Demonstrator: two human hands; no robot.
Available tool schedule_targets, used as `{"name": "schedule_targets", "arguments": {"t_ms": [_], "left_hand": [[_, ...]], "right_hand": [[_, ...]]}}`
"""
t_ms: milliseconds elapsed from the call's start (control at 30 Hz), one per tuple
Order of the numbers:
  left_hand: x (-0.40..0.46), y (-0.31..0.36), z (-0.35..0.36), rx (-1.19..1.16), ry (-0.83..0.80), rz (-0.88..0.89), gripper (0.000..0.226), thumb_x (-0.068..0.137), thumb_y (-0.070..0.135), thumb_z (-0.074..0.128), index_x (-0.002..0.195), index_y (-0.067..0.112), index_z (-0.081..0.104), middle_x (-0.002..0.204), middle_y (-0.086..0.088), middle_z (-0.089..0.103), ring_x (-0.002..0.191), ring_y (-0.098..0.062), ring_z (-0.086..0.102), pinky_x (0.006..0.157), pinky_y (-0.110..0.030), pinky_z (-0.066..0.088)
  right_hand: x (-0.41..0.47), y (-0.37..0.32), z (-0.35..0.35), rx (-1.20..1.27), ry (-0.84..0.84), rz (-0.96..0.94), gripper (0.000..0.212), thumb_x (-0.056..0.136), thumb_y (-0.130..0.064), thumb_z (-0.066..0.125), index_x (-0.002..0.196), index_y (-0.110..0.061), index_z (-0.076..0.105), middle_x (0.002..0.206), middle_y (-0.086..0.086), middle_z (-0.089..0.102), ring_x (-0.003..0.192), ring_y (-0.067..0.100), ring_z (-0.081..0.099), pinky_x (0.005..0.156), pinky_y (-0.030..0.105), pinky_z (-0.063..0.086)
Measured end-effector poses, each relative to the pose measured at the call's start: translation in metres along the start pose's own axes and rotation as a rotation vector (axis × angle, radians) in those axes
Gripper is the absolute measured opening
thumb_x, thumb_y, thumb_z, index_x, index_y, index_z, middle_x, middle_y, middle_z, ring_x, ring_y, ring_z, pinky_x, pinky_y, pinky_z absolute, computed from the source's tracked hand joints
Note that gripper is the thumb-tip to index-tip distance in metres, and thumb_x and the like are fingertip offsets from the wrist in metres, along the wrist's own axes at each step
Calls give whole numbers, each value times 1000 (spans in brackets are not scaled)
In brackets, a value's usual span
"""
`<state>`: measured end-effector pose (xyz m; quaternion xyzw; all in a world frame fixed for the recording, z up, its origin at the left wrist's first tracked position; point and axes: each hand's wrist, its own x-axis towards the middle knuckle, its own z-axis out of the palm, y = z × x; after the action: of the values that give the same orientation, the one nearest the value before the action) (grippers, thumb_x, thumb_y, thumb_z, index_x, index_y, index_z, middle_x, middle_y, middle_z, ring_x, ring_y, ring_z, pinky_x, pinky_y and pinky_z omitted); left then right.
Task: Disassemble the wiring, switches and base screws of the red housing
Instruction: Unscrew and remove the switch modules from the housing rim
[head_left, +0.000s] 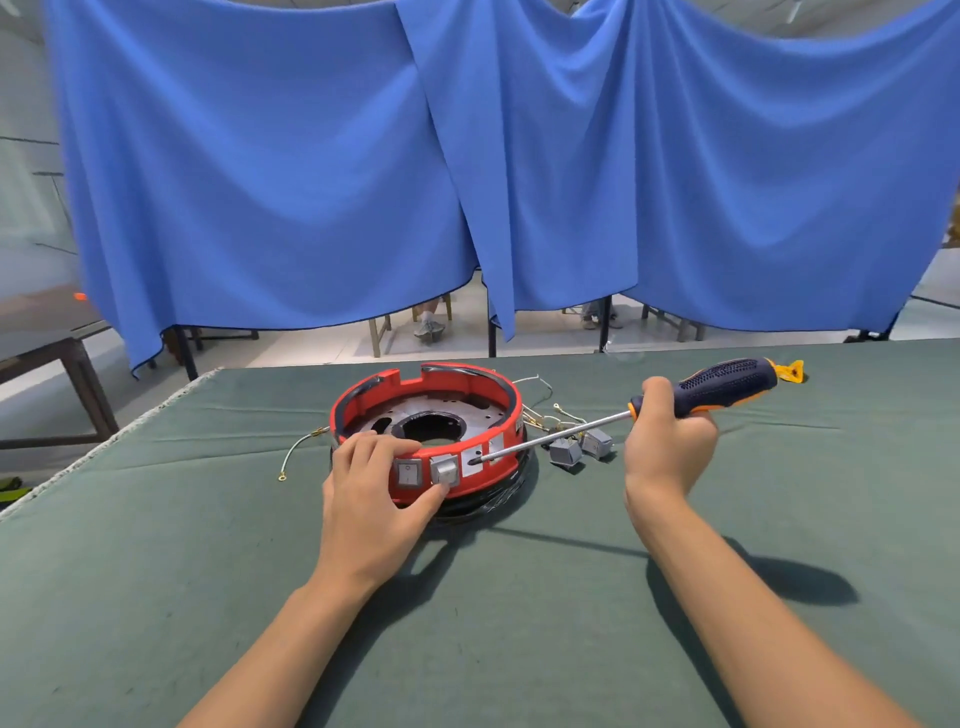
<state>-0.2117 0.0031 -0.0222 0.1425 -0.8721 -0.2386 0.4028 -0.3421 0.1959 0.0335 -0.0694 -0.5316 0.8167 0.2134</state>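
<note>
Red housing (426, 405) with a black trim and grey rocker switches (427, 472); navy-and-orange screwdriver (722, 387) with a dotted handle; dark green desk (208, 545); plain blue cloth (311, 182) behind.

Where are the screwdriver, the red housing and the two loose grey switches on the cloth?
screwdriver (724, 387), head view: on its dark blue handle.
red housing (467, 382), head view: on the far rim.
loose grey switches (565, 451), head view: on the nearer one's body, right of the housing.
</note>
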Motion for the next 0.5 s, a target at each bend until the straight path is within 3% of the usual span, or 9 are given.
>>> {"name": "schedule_targets", "arguments": {"t_ms": [167,367,500], "left_hand": [[0,3,-2,-12,1,5,41,69,48,64,102,26,59,110,8,53,115,-14,39,94,-50,40],[-1,1,1,70,-57,28,55,65,55,67,109,25,53,113,9,46,118,-15,33,94,-47,39],[-1,-4,2,145,-105,77,60,67,50,76,118,31,50,116,6,40,121,-17,28,96,-49,35]], "right_hand": [[-8,7,1,-31,-19,19,19,82,-15,58,64,-15,53,55,-6,58,34,-2,48,35,10,33],[-13,19,1,-87,-18,69,19,81,-19,58,63,-15,54,55,-5,56,43,6,51,39,15,36],[-17,27,9,-96,-7,141,21,82,-19,57,62,-13,55,52,-5,54,30,-1,47,31,11,31]]}}
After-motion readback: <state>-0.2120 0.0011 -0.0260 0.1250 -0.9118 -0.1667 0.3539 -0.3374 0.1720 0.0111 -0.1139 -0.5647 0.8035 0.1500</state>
